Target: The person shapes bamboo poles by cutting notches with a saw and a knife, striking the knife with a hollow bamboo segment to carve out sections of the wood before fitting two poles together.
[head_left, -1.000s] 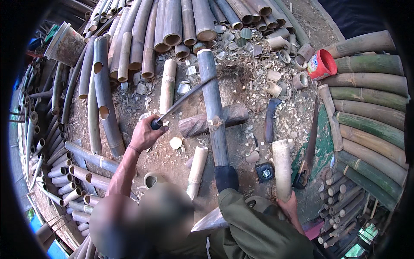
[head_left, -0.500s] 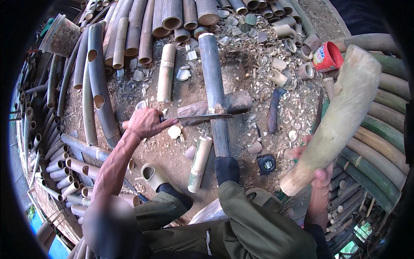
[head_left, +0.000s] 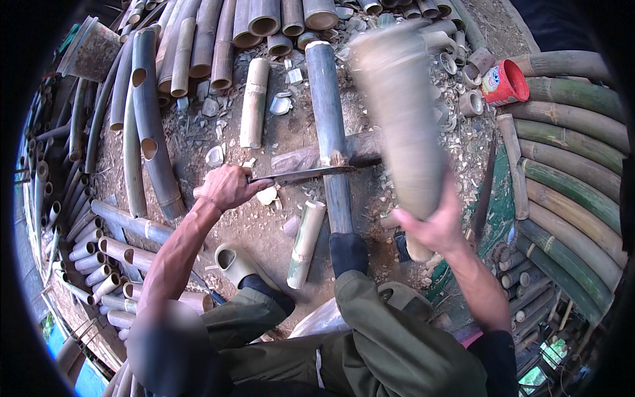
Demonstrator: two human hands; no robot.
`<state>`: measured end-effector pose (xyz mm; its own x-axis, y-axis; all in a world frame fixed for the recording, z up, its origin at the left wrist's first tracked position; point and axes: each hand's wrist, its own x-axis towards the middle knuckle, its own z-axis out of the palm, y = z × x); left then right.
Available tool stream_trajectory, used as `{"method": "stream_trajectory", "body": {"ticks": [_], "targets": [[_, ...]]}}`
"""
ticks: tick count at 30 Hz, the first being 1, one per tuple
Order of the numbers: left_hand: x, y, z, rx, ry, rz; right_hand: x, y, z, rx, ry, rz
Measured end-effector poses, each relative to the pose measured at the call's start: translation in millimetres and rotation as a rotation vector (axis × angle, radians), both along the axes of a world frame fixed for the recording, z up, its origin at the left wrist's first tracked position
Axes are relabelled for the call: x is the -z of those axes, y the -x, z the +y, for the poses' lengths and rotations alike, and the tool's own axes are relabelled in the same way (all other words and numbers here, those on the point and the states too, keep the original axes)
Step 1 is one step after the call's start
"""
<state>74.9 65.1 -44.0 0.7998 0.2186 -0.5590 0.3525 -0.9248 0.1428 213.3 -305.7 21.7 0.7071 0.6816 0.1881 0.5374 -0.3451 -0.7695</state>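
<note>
My left hand (head_left: 228, 187) is closed round the handle of a long knife (head_left: 297, 175), its blade lying across a grey bamboo pole (head_left: 323, 92) close to a node. Beneath the pole, a short log (head_left: 367, 147) lies crosswise and props it up. A dark-socked foot (head_left: 348, 254) rests at the pole's near end. In my right hand (head_left: 440, 221) is a thick pale wooden mallet (head_left: 403, 126), gripped by its narrow end and smeared by motion. Its broad end points away from me, to the right of the pole and apart from the blade.
Two short cut bamboo pieces (head_left: 255, 102) (head_left: 307, 245) lie left of the pole. Chips and offcuts litter the ground. Bamboo poles (head_left: 569, 142) are stacked on the right, beside a red tub (head_left: 505, 83). More bamboo and a dirty bucket (head_left: 92, 53) occupy the left.
The mallet has swung leftward from the right side toward the pole, and its broad end has risen in the picture. My left hand and the knife have barely moved.
</note>
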Motion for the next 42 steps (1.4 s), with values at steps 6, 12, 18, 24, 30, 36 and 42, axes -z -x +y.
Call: {"method": "stream_trajectory", "body": {"ticks": [6,12,18,24,30,36,42], "targets": [[5,-4,6,0.000,-0.021,0.119,-39,-34,28,0.002,0.324,0.078],[7,-9,7,0.024,0.038,0.085,-60,-27,45,0.408,-0.723,0.089],[14,-8,16,0.067,0.025,0.052,-22,-23,30,-0.017,0.405,0.113],[10,-9,11,0.042,0.083,0.097,-119,-67,38,0.364,-0.628,-0.018],[17,-12,15,0.031,0.091,0.049,11,15,20,-0.053,0.533,0.308],[13,-15,23,0.131,0.161,0.111,-68,-21,21,0.254,-0.098,0.129],[-42,-80,21,0.326,-0.151,0.066,-80,-26,-13,0.352,-0.346,0.220]]}}
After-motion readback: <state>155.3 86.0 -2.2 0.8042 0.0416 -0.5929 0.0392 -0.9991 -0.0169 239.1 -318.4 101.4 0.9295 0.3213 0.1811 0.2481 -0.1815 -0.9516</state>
